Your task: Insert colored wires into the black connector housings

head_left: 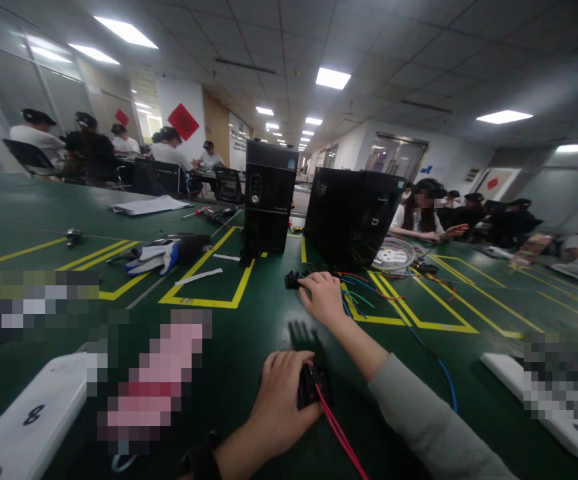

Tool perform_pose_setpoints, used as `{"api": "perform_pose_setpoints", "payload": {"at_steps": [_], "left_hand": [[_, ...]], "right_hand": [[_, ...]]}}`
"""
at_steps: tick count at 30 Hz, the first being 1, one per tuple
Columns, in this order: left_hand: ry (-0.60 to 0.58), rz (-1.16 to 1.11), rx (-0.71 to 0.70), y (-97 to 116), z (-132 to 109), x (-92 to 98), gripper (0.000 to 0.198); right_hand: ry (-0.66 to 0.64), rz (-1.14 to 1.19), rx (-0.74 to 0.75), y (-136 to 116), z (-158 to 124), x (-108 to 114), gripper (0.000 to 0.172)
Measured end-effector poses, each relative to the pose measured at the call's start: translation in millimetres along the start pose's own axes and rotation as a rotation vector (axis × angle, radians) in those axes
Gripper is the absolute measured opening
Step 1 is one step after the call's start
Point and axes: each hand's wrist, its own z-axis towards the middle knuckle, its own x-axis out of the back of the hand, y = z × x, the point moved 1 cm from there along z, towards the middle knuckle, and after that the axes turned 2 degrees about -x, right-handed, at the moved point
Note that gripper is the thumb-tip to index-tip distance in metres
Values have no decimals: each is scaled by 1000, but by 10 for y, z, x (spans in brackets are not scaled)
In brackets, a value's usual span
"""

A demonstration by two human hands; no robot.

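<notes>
My left hand (281, 400) is closed around a small black connector (311, 388) with red wires (341, 437) trailing toward me. My right hand (323, 297) reaches forward across the green table (249, 333), fingers curled onto a black connector block (293, 280) from which a bundle of coloured wires (361, 293) spreads to the right. A grey sleeve covers my right forearm. Both hands lie in front of two black computer cases.
Two black computer cases (269, 197) (351, 217) stand behind the hands. A white fan grille (393, 255) lies to the right, gloves (161, 255) to the left, white objects at both near corners. Yellow tape lines mark the table. Several people sit at far tables.
</notes>
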Motion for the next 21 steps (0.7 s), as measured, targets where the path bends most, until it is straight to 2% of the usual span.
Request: {"api": "perform_pose_setpoints", "payload": {"at_steps": [3, 5, 9, 13, 16, 19, 21], "left_hand": [[5, 3, -15, -5, -7, -5, 52], [10, 9, -19, -1, -7, -10, 52], [31, 30, -9, -5, -6, -32, 54], [45, 57, 2, -29, -19, -62, 55], [73, 106, 5, -34, -28, -73, 54], [93, 170, 16, -18, -23, -71, 45], [82, 188, 24, -4, -13, -65, 39]], "right_hand": [[-26, 108, 45, 101, -576, 126, 25], [-81, 165, 41, 197, -960, 159, 31], [-292, 301, 6, 315, -1502, 123, 45], [-480, 681, -112, 261, -1647, 139, 49], [-582, 916, -177, 193, -1642, 174, 43], [-624, 1025, -241, 163, -1656, 151, 34], [-592, 1058, -256, 164, -1676, 119, 31]]}}
